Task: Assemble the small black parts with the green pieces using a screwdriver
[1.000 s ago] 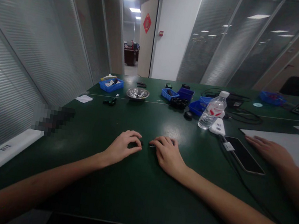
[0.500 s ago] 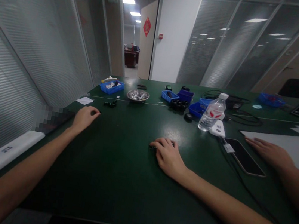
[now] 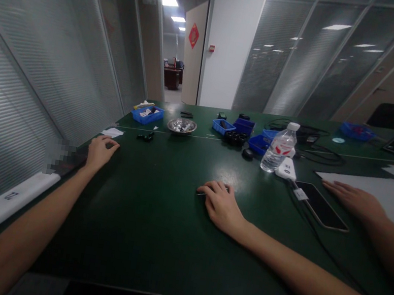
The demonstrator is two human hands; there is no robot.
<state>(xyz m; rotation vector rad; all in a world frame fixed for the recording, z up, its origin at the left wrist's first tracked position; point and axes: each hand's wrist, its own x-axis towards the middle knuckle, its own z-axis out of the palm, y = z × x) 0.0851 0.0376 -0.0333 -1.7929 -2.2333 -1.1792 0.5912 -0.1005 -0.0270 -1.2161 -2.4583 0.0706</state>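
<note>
My left hand [image 3: 100, 148] is stretched out to the far left edge of the dark green table [image 3: 155, 220], just below a white paper scrap [image 3: 111, 132]. Its fingers curl down onto the tabletop, and what they hold, if anything, is hidden. My right hand [image 3: 221, 202] rests at the middle of the table with its fingers curled. A thin pale metal sliver [image 3: 200, 193] sticks out to the left from under its fingertips.
Another person's hand [image 3: 355, 200] lies flat on white paper at the right, beside a black phone [image 3: 320, 205] and a water bottle [image 3: 278, 153]. Farther back stand blue bins [image 3: 146, 113], a metal bowl [image 3: 181, 125] and cables. A white bar [image 3: 13, 197] lies at the left edge.
My left hand left the spot beside my right hand and swept out to the table's left edge, then drew slightly back. My right hand stayed put.
</note>
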